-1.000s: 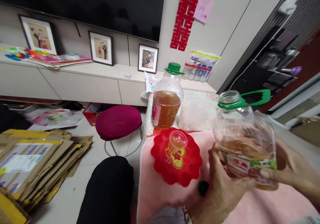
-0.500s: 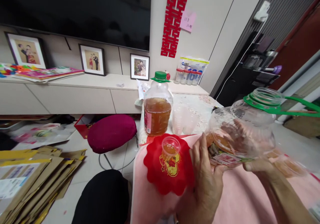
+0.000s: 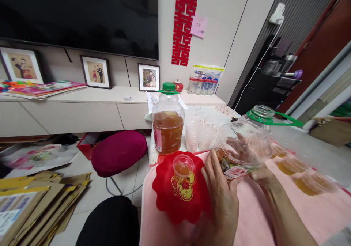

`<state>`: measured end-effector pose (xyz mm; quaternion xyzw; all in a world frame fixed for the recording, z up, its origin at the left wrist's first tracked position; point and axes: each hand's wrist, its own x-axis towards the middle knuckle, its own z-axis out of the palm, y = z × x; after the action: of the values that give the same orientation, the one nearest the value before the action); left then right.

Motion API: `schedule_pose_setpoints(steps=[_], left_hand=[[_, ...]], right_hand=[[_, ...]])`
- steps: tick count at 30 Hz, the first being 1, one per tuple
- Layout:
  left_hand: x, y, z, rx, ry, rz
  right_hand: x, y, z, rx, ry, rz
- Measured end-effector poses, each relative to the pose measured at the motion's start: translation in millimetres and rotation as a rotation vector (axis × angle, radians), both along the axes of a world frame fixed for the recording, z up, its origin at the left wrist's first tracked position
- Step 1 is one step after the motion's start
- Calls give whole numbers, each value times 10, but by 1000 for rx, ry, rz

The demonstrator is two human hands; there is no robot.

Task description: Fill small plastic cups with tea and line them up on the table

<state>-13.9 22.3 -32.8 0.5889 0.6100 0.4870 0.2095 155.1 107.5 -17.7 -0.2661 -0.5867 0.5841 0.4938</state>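
Note:
Both my hands hold a large clear plastic jug (image 3: 244, 140) with an uncapped mouth and a green handle ring; it tilts to the right and has a little amber liquid low inside. My left hand (image 3: 219, 187) is wrapped round its base and label side. My right hand (image 3: 261, 174) grips the far side, its fingers seen through the clear wall. Left of my left hand lies a red scalloped tray (image 3: 167, 198) bearing a small clear cup (image 3: 183, 167) of amber liquid. Behind it stands a second jug (image 3: 168, 129), green-capped and partly full of amber liquid.
Stacked clear cups (image 3: 193, 134) stand behind the tray. Filled cups (image 3: 312, 184) line the right side of the pink tablecloth (image 3: 252, 220). A maroon stool (image 3: 119, 152) and flattened cardboard (image 3: 49, 202) are on the left. Lidded jars (image 3: 202, 87) sit on the cabinet.
The held jug has come left and tilts less, its mouth nearer the table's middle. The filled cups on the right show more clearly. My view has shifted slightly.

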Motion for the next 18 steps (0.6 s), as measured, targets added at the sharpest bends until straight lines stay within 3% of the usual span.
schedule_pose_setpoints(steps=[8, 13, 18], left_hand=[[87, 8, -125, 123, 211, 86], [133, 3, -207, 155, 276, 110], [109, -26, -201, 179, 362, 159]], right_hand=[[44, 54, -74, -24, -26, -5], [83, -183, -50, -62, -80, -162], [20, -488, -166, -52, -49, -319]])
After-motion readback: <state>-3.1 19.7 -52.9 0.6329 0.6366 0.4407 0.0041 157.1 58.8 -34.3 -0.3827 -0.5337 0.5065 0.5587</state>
